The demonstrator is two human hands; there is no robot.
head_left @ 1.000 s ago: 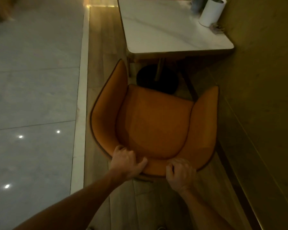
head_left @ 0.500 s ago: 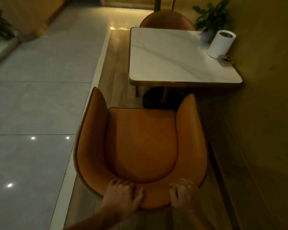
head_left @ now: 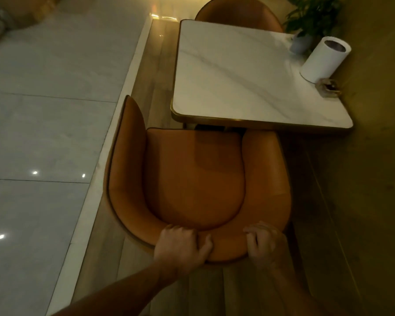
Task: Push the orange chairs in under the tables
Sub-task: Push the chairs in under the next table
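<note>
An orange tub chair (head_left: 196,179) stands in front of me, facing a white marble table (head_left: 233,76) with a gold rim. The front edge of the seat and the right armrest reach the table's near edge; the left armrest sits just left of the table corner. My left hand (head_left: 183,245) grips the top of the backrest, thumb on the outside. My right hand (head_left: 263,241) grips the same backrest edge further right. A second orange chair (head_left: 237,12) is tucked in at the table's far side.
On the table's right side stand a white cylinder (head_left: 322,60), a small ashtray (head_left: 327,87) and a potted plant (head_left: 310,21). A wall (head_left: 374,179) runs close along the right. A raised white kerb (head_left: 114,124) separates the wooden strip from the tiled floor (head_left: 43,110) on the left.
The chair has turned to face the table squarely and has slid forward until its seat front meets the table edge. Both hands have kept their hold on the backrest.
</note>
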